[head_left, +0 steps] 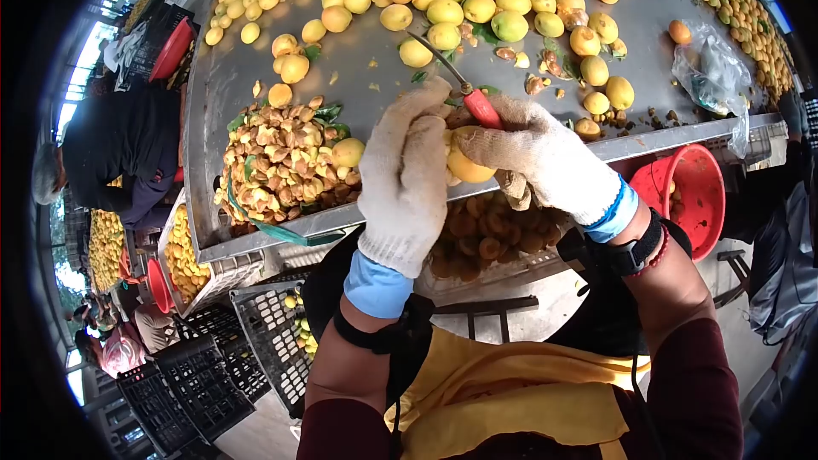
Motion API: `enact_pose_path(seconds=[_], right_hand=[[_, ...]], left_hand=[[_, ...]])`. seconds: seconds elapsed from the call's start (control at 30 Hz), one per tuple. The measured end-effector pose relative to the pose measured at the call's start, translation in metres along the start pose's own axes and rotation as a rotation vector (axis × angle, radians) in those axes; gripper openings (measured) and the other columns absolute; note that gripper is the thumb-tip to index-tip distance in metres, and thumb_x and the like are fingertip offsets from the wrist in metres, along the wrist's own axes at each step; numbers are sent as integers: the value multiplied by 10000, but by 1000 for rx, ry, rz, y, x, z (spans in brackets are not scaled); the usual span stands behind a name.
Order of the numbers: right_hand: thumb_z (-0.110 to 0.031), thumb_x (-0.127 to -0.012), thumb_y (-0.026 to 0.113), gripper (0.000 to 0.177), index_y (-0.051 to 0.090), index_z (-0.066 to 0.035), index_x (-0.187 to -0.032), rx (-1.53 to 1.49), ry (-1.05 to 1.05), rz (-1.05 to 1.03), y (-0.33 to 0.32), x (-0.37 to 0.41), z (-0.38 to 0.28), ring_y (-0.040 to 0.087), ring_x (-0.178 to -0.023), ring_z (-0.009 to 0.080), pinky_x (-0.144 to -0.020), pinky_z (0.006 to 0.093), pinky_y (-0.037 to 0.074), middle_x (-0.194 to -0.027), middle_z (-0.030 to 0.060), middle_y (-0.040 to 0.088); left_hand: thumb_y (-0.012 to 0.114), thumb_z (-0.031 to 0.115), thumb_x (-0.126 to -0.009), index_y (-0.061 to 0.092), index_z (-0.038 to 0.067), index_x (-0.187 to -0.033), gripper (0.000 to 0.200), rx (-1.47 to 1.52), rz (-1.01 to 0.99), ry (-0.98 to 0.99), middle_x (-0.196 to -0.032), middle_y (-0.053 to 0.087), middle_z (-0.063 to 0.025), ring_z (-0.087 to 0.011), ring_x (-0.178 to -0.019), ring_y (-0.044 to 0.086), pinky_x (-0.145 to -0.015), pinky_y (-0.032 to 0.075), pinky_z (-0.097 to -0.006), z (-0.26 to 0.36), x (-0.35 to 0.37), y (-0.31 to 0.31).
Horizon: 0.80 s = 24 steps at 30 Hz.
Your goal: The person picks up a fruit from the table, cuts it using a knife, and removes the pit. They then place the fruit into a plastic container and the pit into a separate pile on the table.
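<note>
My right hand (545, 149), in a white knit glove, is closed around a small knife with a red handle (483, 109). Its thin curved blade (439, 58) points up and to the left, over the table. Between my hands, just past the table's front edge, is a yellow-orange apricot (467, 165). My gloved left hand (405, 175) is closed against the apricot's left side; its fingers partly hide the fruit. Left of that hand lies a heap of cut apricot pieces (285, 158) with some leaves. Whole apricots (443, 11) are spread across the far part of the table.
The metal table (358, 60) has a raised front rim. Below my hands stands a crate of brownish fruit halves (494, 238). A red bucket (703, 204) is at the right, a plastic bag (716, 72) on the table. Black crates (277, 332) and a bent-over person (119, 149) are left.
</note>
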State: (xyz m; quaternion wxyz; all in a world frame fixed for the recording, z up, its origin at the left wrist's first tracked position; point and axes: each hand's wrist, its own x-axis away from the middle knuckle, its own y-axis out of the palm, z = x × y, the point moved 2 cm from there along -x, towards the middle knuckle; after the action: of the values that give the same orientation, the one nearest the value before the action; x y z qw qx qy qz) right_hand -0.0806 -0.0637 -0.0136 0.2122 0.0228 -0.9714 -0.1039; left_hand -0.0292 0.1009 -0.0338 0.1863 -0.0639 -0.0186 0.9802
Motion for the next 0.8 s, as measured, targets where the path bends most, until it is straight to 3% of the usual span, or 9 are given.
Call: enact_pose_path(seconds=[0.07,0.2,0.33,0.47,0.53,0.6,0.67,0.7,0.8], right_hand=[[-275,-938,734,334,680,-55,-1184,14,-2,17,4,1,-1,501,-527,40,-444,198,386,-807,-30,621],[-217,-938,739,327,671,-55,-1213,-48,22,-157,-5,7,-4,520,-533,37,-434,185,366,-832,-12,652],[-303,-967,687,364,711,-11,-1181,219,13,-50,-10,23,-3,602,-640,64,-574,221,474,-809,11,664],[-213,-983,648,261,707,13,-1100,508,-431,85,-32,13,-9,580,-718,86,-635,253,456,-822,19,653],[-190,-982,647,237,697,10,-1100,347,-651,234,-31,15,-19,572,-748,87,-663,251,459,-850,21,653],[-209,-1012,626,233,681,-13,-1125,44,-547,332,-24,22,-34,544,-657,64,-622,214,446,-830,7,633],[-323,-1112,475,354,653,-20,-1071,-501,-626,-33,-25,10,-38,443,-446,32,-394,196,373,-678,-69,537],[-371,-1140,385,440,639,-30,-1030,-619,-602,40,-22,10,-38,342,-396,26,-363,191,316,-610,-101,415],[-429,-1118,443,404,528,-130,-860,-669,-588,75,-7,8,-40,347,-425,88,-410,244,328,-569,-67,377]], left_hand=[[499,74,-1012,643,-38,-1285,328,36,5,108,-1209,677,-135,-215,-1071,662,-923,547,-319,-4,-5,-6],[420,209,-1069,632,-40,-1242,370,616,71,-220,-1186,681,-148,-247,-1041,700,-840,594,-323,-13,-11,-10],[380,354,-1110,604,-20,-1240,456,829,-71,-291,-1086,712,-170,-269,-878,749,-545,609,-316,-13,-12,-17],[331,579,-1086,596,-72,-1284,730,631,-16,-293,-1133,718,-242,-315,-818,764,-498,615,-324,-11,-8,-11],[295,626,-1078,628,-60,-1236,779,575,19,-306,-1089,734,-223,-303,-851,765,-490,613,-321,-12,-6,-6],[279,655,-1070,640,-51,-1220,807,568,93,-345,-1052,739,-207,-280,-825,757,-474,583,-303,-4,-5,10],[262,683,-1063,651,-42,-1205,835,560,169,-390,-1015,745,-190,-257,-799,748,-458,554,-285,2,-1,17],[335,661,-1062,647,-26,-1186,765,539,60,-409,-1026,740,-179,-237,-768,736,-440,508,-263,5,2,18],[454,599,-1061,656,-18,-1155,656,528,-43,-465,-1068,729,-176,-226,-716,707,-416,395,-224,7,11,28]])
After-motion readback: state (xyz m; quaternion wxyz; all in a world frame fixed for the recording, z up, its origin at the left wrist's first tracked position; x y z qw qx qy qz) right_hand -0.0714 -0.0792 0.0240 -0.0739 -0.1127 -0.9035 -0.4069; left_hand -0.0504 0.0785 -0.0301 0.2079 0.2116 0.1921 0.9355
